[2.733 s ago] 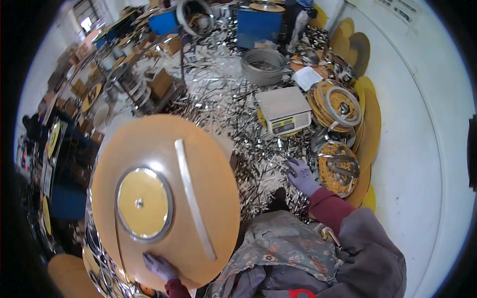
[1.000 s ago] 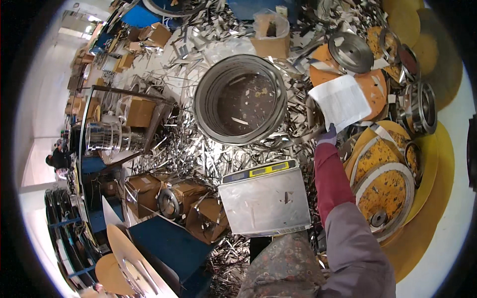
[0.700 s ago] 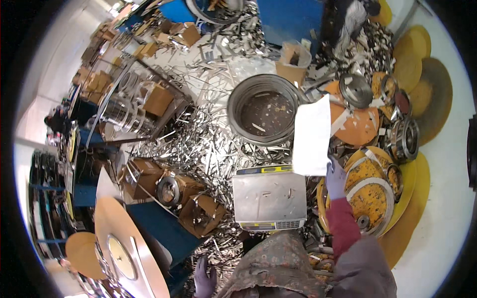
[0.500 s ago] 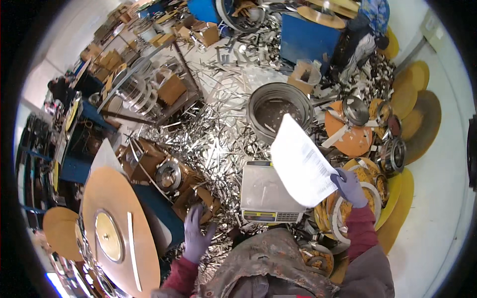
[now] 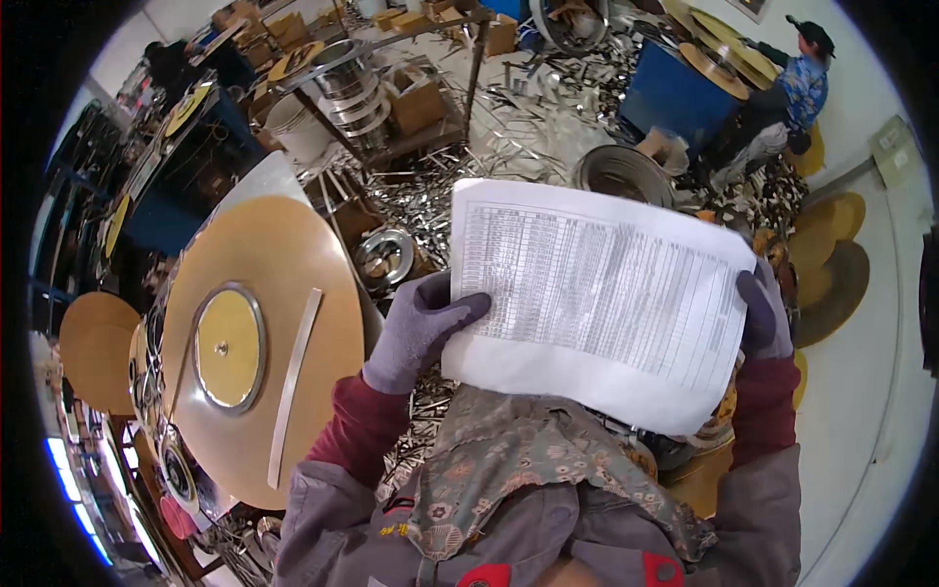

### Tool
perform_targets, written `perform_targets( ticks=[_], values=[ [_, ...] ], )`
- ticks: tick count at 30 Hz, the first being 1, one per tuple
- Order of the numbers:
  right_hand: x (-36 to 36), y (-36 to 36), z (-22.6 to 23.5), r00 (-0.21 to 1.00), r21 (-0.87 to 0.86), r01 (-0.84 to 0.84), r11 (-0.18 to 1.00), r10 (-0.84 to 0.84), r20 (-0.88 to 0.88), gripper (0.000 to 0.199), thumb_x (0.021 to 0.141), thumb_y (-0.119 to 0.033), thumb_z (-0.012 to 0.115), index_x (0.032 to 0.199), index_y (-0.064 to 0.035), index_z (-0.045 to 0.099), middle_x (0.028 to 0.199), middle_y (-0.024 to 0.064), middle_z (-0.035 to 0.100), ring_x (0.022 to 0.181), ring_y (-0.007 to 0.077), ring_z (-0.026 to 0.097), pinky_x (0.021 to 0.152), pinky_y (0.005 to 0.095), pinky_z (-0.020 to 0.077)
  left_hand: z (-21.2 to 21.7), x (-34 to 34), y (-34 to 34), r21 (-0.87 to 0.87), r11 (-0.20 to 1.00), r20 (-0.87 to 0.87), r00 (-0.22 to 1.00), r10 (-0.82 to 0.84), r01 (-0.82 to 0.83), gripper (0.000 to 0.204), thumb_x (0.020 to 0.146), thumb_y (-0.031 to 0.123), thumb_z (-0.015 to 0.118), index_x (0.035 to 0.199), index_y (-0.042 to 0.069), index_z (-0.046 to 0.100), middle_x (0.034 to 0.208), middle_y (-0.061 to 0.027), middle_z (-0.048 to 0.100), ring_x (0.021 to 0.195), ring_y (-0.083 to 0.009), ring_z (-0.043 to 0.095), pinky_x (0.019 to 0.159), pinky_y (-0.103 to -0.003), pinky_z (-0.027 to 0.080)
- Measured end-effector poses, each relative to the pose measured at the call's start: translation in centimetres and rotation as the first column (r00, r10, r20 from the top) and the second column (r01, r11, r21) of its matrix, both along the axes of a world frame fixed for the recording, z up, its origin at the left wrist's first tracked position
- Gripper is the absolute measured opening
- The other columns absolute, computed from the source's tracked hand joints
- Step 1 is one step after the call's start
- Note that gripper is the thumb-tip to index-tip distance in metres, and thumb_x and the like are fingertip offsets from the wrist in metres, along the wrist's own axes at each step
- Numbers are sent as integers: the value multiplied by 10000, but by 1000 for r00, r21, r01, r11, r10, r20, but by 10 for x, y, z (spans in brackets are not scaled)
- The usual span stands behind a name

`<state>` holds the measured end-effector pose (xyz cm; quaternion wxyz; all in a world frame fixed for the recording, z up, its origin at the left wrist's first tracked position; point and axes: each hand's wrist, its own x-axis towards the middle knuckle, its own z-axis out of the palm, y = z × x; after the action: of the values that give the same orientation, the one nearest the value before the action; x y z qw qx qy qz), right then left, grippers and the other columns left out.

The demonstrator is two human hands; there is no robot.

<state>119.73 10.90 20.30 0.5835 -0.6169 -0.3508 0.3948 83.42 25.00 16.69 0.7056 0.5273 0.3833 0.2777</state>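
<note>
A white sheet of paper (image 5: 597,303) printed with a dense table is stretched between my two gloved hands, in front of my body. My left hand (image 5: 416,328), in a grey-purple glove, pinches its left edge, the thumb lying on the printed face. At the right edge my right hand (image 5: 765,308) grips it, thumb in front and the other fingers hidden behind. The sheet bows slightly and its lower right corner hangs down. Behind it, part of a grey ring-shaped tub (image 5: 626,168) shows; the scale seen earlier is hidden.
On my left stands a large tan disc (image 5: 264,440) with a yellow centre and a metal strip (image 5: 295,386) on it. Metal scraps (image 5: 416,201) litter the floor. Another person (image 5: 797,88) sits by a blue workbench (image 5: 670,98) at the far right. Yellow discs (image 5: 831,230) lean on the right wall.
My left hand has come up from the left and taken hold of the paper's left edge. The paper has moved nearer and turned its printed face toward me. The view has shifted.
</note>
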Motion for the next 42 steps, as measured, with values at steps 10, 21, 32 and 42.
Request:
perform_targets(
  ticks=[10,21,32,42],
  values=[
    [-90,18,42,911,-37,25,999,-7,413,253,828,-140,611,959,72,652,847,75,658,778,106,567,730,249,438,13,-48,-34,-7,939,113,933,343,-344,331,854,173,672,1082,-61,620,977,-76,669,845,-105,605,772,-253,485],
    [-102,20,53,897,5,24,1000,-23,441,285,840,-159,601,956,101,620,863,105,639,777,132,564,711,262,437,20,-60,-47,34,879,130,874,468,-476,309,872,205,668,1026,-62,640,904,-68,673,773,-85,592,700,-235,479],
    [-117,20,60,908,80,64,995,-91,409,246,817,-117,635,949,91,634,828,79,638,759,118,548,707,250,427,23,-65,-49,32,856,146,850,507,-516,301,883,198,648,1030,-64,626,900,-65,667,777,-86,589,704,-238,476],
    [-121,18,65,902,44,-6,999,-14,432,246,810,-105,639,972,80,654,818,70,657,743,96,559,691,251,440,19,-72,-53,74,805,125,806,578,-589,309,879,226,640,985,-64,635,846,-34,644,746,-79,553,685,-246,447]
  ],
)
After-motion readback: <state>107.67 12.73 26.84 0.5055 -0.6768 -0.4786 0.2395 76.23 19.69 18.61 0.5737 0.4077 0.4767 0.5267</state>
